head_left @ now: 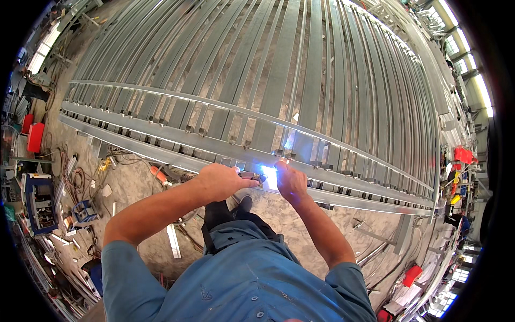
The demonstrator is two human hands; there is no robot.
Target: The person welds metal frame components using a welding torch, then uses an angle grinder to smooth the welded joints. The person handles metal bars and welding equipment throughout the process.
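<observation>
Left hand (219, 181) is gripping a welding torch (250, 176), arc (271, 178) flaring at the metal frame's front rail (375, 202). Right hand (291, 181) is hovering riskily close; can't tell if it's holding anything. No glove, so spatter could be burning skin.

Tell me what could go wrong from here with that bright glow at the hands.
The bare right hand is very close to the glow, so it could get burned.
The left hand, also ungloved, holds the torch; spatter might hit the uncovered forearms.
Loose cables on the floor at left might trip someone.
</observation>
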